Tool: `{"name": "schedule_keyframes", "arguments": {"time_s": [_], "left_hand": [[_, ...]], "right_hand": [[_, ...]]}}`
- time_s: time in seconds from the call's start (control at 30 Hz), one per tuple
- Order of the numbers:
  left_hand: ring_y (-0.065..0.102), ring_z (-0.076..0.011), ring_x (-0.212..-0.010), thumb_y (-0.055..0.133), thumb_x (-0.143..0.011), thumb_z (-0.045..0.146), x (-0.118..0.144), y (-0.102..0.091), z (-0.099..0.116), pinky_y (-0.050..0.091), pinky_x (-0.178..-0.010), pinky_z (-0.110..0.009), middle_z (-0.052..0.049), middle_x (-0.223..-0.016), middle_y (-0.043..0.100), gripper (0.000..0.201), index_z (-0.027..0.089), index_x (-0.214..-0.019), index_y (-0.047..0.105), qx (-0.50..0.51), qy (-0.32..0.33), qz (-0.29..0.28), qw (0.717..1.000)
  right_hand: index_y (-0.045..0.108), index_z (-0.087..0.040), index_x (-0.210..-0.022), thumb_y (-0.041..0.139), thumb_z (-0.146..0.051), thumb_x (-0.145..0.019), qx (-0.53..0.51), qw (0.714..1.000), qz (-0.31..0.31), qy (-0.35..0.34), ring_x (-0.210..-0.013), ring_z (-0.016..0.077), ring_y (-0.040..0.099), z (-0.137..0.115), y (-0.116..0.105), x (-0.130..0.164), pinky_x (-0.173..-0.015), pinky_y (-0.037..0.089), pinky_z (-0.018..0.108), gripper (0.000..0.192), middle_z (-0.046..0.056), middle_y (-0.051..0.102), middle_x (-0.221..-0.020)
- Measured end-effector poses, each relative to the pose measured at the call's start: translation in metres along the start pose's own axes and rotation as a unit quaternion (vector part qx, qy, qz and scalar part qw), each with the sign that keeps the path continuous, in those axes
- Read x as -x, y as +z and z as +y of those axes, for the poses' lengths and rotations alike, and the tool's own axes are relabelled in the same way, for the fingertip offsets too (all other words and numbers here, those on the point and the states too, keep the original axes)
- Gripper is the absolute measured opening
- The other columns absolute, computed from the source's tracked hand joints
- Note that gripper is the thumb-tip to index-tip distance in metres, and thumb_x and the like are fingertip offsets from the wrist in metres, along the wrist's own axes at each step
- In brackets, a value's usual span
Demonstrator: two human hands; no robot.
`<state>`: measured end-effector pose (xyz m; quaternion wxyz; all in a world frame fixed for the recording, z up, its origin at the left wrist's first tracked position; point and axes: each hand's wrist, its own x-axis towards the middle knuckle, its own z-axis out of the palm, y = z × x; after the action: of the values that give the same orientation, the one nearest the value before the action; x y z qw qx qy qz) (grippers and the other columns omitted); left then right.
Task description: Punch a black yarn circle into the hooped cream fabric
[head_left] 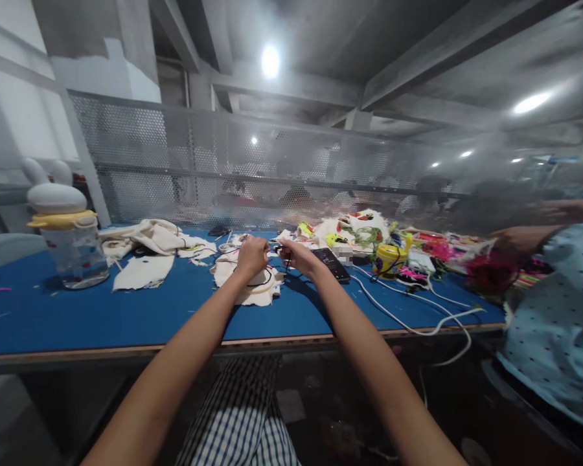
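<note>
Both my arms reach out over a blue table [126, 310]. My left hand [251, 256] is closed in a fist above a cream fabric piece [252, 285] with a black cord on it. My right hand [296, 255] pinches a thin dark thread or small tool just right of the left hand; what it is I cannot make out. A black phone [331, 263] lies face up right beside my right wrist.
A clear water bottle [70, 243] with a yellow and white bunny lid stands at the left. Cream fabric pieces [150, 249] lie behind. Colourful embroidered pieces [383, 246] pile at the right. White cables [418, 317] trail off the front edge. Another person's sleeve [558, 310] is at the far right.
</note>
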<state>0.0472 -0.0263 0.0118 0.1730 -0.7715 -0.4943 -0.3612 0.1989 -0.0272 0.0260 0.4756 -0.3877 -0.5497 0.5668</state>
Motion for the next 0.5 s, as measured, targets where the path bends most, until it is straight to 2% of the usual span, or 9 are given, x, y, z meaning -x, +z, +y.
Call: {"name": "schedule_keyframes", "arguments": {"time_s": [0.07, 0.17, 0.27, 0.37, 0.43, 0.5], "left_hand": [[0.054, -0.0251, -0.084, 0.049, -0.078, 0.01, -0.001, 0.002, 0.0, 0.043, -0.073, -0.036, -0.009, -0.079, 0.066, 0.016, 0.02, -0.073, 0.061, 0.017, -0.018, 0.001, 1.0], [0.055, -0.0243, -0.084, 0.05, -0.079, 0.011, -0.001, 0.003, 0.0, 0.043, -0.072, -0.035, -0.008, -0.078, 0.066, 0.015, 0.02, -0.073, 0.06, 0.03, -0.029, 0.002, 0.999], [0.055, -0.0245, -0.084, 0.05, -0.08, 0.011, -0.001, 0.0, 0.001, 0.042, -0.072, -0.034, -0.008, -0.08, 0.066, 0.014, 0.019, -0.073, 0.059, 0.02, -0.023, -0.004, 1.0], [0.055, -0.0255, -0.085, 0.049, -0.079, 0.008, -0.001, -0.003, 0.0, 0.041, -0.071, -0.035, -0.01, -0.081, 0.066, 0.015, 0.019, -0.074, 0.058, -0.001, -0.012, -0.014, 1.0], [0.055, -0.026, -0.085, 0.048, -0.078, 0.007, -0.001, -0.004, -0.001, 0.041, -0.072, -0.035, -0.01, -0.082, 0.066, 0.016, 0.019, -0.074, 0.058, -0.01, -0.008, -0.017, 1.0], [0.056, -0.0264, -0.087, 0.048, -0.079, 0.008, -0.001, -0.005, -0.003, 0.041, -0.072, -0.035, -0.011, -0.083, 0.066, 0.016, 0.018, -0.075, 0.059, -0.012, -0.015, -0.02, 1.0]], "right_hand": [[0.044, -0.021, -0.066, 0.063, -0.037, -0.066, -0.084, 0.996, 0.015, -0.006, -0.055, 0.0101, 0.045, -0.002, 0.001, 0.0, -0.055, 0.037, 0.023, 0.025, -0.007, 0.043, -0.054], [0.04, -0.021, -0.062, 0.058, -0.036, -0.069, -0.124, 0.991, 0.046, -0.021, -0.056, 0.0106, 0.047, -0.007, 0.001, 0.002, -0.055, 0.038, 0.023, 0.024, -0.004, 0.046, -0.056], [0.036, -0.021, -0.056, 0.049, -0.044, -0.074, -0.083, 0.996, -0.001, -0.022, -0.048, 0.0093, 0.039, -0.01, -0.003, 0.005, -0.047, 0.03, 0.022, 0.032, -0.003, 0.041, -0.052], [0.045, -0.02, -0.058, 0.049, -0.046, -0.077, -0.016, 0.998, -0.055, 0.028, -0.041, 0.0074, 0.021, -0.012, -0.006, 0.006, -0.043, 0.017, 0.023, 0.033, -0.008, 0.027, -0.044], [0.051, -0.018, -0.062, 0.051, -0.045, -0.078, 0.003, 0.996, -0.064, 0.06, -0.04, 0.007, 0.014, -0.012, -0.006, 0.006, -0.043, 0.014, 0.023, 0.032, -0.01, 0.021, -0.041], [0.052, -0.017, -0.061, 0.053, -0.044, -0.08, -0.019, 0.996, -0.054, 0.063, -0.04, 0.0065, 0.014, -0.012, -0.006, 0.005, -0.043, 0.014, 0.022, 0.032, -0.01, 0.024, -0.041]]}}
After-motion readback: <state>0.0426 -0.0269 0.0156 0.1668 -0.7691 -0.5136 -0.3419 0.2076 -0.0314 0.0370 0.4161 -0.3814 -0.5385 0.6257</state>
